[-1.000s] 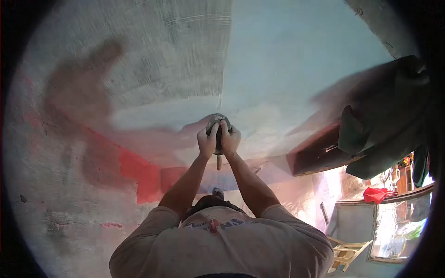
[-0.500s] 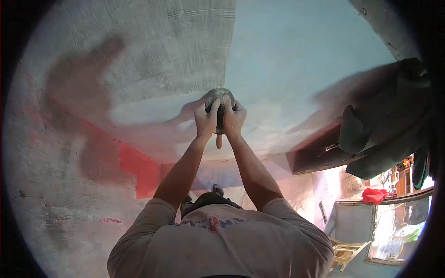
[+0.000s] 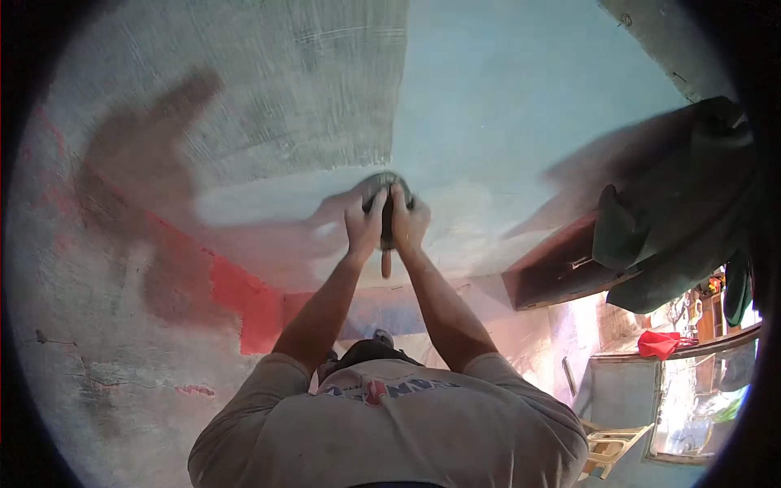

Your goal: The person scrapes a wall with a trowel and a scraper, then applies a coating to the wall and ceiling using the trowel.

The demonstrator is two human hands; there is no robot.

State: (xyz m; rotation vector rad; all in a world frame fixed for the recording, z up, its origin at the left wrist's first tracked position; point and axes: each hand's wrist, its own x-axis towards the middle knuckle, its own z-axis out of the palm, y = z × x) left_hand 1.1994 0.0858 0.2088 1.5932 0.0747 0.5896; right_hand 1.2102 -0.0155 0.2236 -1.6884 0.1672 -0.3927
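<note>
Here, the dark tool (image 3: 387, 228) sits between left fingers (image 3: 377, 203) and right fingers (image 3: 399, 199), both curled around it.

The tool (image 3: 387, 224) is a dark, rounded disc, its upper rim worn to a dusty grey, with a short brown handle (image 3: 386, 265) jutting from its lower edge. It stands upright in front of the wall (image 3: 455, 106), just below the edge of a rough grey patch, its sides covered by two gripping hands (image 3: 364, 224) and its far face hidden.
</note>
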